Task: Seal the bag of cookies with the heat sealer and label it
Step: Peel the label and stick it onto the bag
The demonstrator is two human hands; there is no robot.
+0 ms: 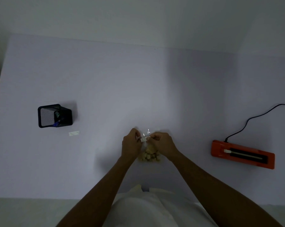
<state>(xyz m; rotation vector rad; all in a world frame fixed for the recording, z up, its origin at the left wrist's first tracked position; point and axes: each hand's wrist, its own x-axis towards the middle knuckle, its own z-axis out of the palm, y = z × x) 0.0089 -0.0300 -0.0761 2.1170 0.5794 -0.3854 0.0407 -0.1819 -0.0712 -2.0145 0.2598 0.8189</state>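
white paper is sitting between the hands: a small label (145,138) is being pinched at its left end by the left hand (132,144) and at its right end by the right hand (163,145), the fingers of both curling in round it. the label is lying just over the upper part of a clear bag of cookies (149,155); whether it is touching the plastic or being held a little off it, i cannot tell. the bag is resting on the pale bench (105,89) at the near middle, its pale cookies bunching at the near end between the wrists and its clear top glinting just beyond the fingers. well out to the right an orange heat sealer (242,154) is lying flat on the bench, apart from the bag, with a black cable (253,117) running from its far left end away to the right edge. to the left a black mesh pen holder (54,115) is standing, and a small white paper strip (74,133) is lying just on its near side.
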